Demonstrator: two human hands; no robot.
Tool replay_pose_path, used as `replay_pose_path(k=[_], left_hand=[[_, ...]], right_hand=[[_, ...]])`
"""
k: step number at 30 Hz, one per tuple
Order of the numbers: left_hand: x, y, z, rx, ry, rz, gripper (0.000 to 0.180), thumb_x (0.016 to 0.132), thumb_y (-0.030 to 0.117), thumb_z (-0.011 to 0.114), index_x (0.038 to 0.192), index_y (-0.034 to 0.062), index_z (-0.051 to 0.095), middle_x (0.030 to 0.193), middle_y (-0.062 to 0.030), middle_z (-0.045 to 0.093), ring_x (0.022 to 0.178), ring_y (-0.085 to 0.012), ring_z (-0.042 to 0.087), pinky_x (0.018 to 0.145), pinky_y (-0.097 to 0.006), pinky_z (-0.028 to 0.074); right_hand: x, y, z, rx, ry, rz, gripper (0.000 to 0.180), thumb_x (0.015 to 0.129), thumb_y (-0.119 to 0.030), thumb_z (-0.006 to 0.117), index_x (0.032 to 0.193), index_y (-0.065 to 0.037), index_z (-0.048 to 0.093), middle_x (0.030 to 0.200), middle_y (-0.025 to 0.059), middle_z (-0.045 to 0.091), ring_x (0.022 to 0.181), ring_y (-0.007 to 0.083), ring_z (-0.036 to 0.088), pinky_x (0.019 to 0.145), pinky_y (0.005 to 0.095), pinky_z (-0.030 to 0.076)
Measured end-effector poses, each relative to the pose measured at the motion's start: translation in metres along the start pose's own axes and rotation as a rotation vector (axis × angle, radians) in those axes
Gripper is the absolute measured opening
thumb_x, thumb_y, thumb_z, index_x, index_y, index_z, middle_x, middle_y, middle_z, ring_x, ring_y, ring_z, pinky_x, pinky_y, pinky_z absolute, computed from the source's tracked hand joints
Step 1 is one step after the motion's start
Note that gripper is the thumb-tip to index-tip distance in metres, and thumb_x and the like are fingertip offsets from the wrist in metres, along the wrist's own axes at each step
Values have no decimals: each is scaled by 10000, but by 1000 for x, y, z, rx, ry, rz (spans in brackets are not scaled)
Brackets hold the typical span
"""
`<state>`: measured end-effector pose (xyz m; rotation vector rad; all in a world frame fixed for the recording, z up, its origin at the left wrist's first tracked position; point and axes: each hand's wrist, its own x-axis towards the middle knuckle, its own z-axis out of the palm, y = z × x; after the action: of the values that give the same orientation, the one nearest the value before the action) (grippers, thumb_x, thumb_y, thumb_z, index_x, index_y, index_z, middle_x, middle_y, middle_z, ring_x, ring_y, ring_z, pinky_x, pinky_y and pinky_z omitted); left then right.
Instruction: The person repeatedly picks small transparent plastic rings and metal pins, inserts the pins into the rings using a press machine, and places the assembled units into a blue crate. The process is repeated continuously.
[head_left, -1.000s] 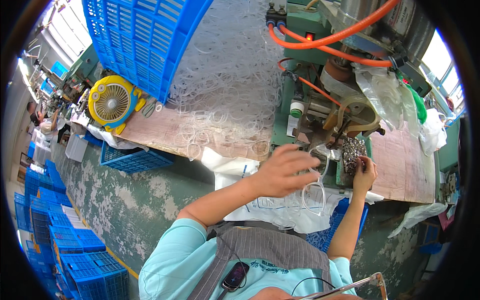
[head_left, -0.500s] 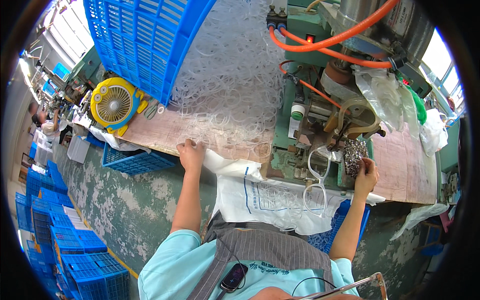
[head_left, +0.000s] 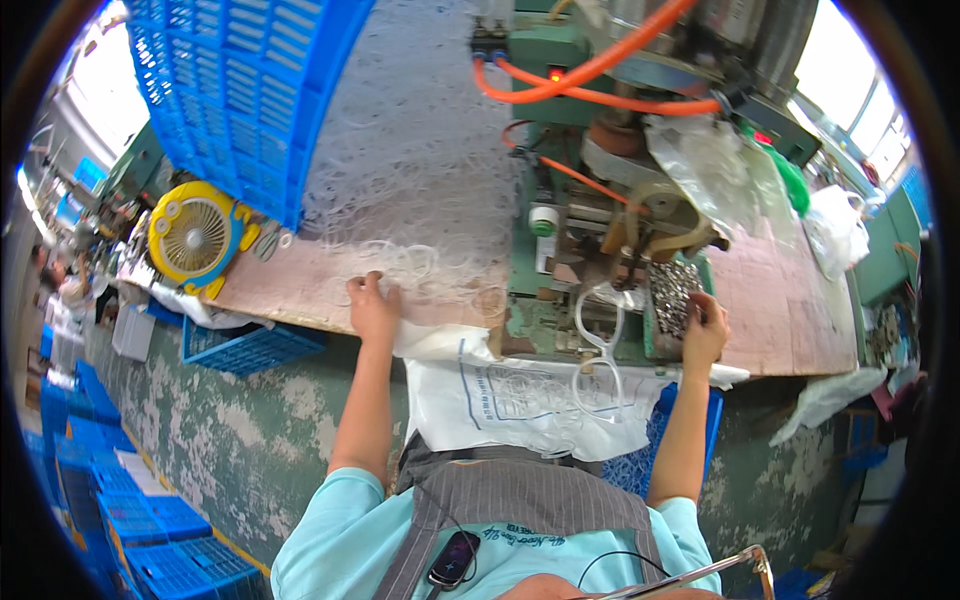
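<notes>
My left hand (head_left: 374,308) rests at the front edge of the table, its thumb and fingers apart, holding nothing that I can see. Just beyond it lie the nearest of many clear plastic eyeglass frames (head_left: 410,258). My right hand (head_left: 706,330) has its fingertips pinched at the right side of a heap of small shiny metal parts (head_left: 673,292); anything between them is too small to make out. Left of that heap, one clear eyeglass frame (head_left: 607,352) hangs upright at the front of a green bench machine (head_left: 530,318), apart from both hands.
A big blue crate (head_left: 235,110) is tilted over the heap at far left, with a yellow and blue fan (head_left: 195,238) beside it. Orange hoses (head_left: 610,65) cross the machine. White cloth (head_left: 440,385) hangs before me, more clear frames on it. A blue bin (head_left: 712,410) stands below my right arm.
The whole view has shifted, so the scene sits further left. My left hand has moved right and forward along the table, nearer the clear frames. My right hand stays at the metal parts.
</notes>
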<state>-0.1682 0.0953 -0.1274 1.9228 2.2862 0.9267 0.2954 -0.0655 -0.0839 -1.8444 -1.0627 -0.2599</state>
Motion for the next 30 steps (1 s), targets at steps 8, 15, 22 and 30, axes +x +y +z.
replay_pose_path(k=[8,15,22,30], left_hand=[[20,27,-2,-45,201,359,245,771,112,681,1009,62,647,928,-139,641,819,-360,619,715,-455,501],[18,87,-30,-256,146,507,186,795,57,636,976,84,671,889,-98,657,806,-317,630,718,-427,438],[8,126,-73,-115,124,561,162,804,61,638,959,88,676,947,-85,660,797,-295,621,795,-406,426],[-52,186,-94,-877,-1,1255,276,718,29,713,988,64,672,1054,-88,651,926,-277,635,842,-453,517]], right_hand=[[-7,-89,-6,472,-57,32,159,777,21,695,925,-38,698,860,57,666,791,153,598,743,282,476],[-22,-138,-6,498,-107,-57,251,710,-16,754,944,-55,673,865,54,676,798,175,598,832,307,417],[-14,-151,8,630,-107,-10,334,722,-8,736,1032,-47,616,938,67,676,822,188,602,836,329,426],[-14,-146,12,675,-105,-12,360,761,7,718,1093,-24,584,921,63,656,823,163,616,787,289,474]])
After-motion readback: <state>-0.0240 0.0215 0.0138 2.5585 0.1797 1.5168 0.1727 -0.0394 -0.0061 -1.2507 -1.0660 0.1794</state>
